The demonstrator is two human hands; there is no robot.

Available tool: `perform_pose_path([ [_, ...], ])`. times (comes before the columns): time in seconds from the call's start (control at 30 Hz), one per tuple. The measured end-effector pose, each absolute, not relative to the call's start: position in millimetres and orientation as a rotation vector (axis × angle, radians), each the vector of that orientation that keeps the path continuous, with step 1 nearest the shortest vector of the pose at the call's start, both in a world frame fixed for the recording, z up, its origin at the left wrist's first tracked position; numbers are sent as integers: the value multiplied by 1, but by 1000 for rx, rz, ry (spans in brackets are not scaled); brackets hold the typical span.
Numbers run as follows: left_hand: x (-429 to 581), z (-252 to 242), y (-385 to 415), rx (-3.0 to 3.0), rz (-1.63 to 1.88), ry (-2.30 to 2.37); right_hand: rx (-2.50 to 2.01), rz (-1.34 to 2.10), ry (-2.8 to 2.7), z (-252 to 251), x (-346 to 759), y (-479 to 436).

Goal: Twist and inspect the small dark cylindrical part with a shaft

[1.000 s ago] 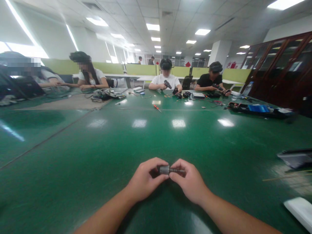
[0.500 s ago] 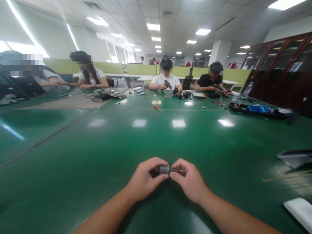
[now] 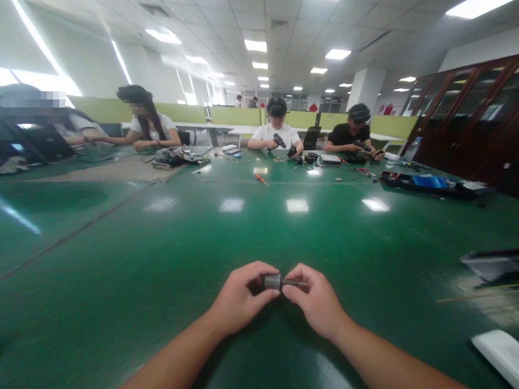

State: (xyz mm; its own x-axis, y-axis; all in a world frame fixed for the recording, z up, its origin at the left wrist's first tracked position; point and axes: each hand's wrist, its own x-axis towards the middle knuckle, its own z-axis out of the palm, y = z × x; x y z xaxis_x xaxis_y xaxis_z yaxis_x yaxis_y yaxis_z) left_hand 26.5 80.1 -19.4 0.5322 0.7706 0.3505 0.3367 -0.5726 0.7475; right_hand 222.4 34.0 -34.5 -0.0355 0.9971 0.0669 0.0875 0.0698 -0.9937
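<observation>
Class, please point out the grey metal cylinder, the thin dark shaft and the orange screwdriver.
Grey metal cylinder (image 3: 272, 281): head view, middle of its body.
Thin dark shaft (image 3: 290, 282): head view, its bare length.
Orange screwdriver (image 3: 260, 178): head view, its handle.

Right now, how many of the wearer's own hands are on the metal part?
2: the left hand holds the metal part by its thick cylinder, and the right hand holds its narrower shaft. Some fingers are hidden.

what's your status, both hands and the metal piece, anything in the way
Left hand gripping grey metal cylinder. Right hand gripping thin shaft beside it. White object at right, clear of both hands.
</observation>
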Motion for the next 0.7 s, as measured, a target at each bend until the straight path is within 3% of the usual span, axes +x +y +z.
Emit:
perform_pose_path([
  [0.7,26,-19,80,2144,916,882,-1192,1155,-1304,-35,222,33],
])
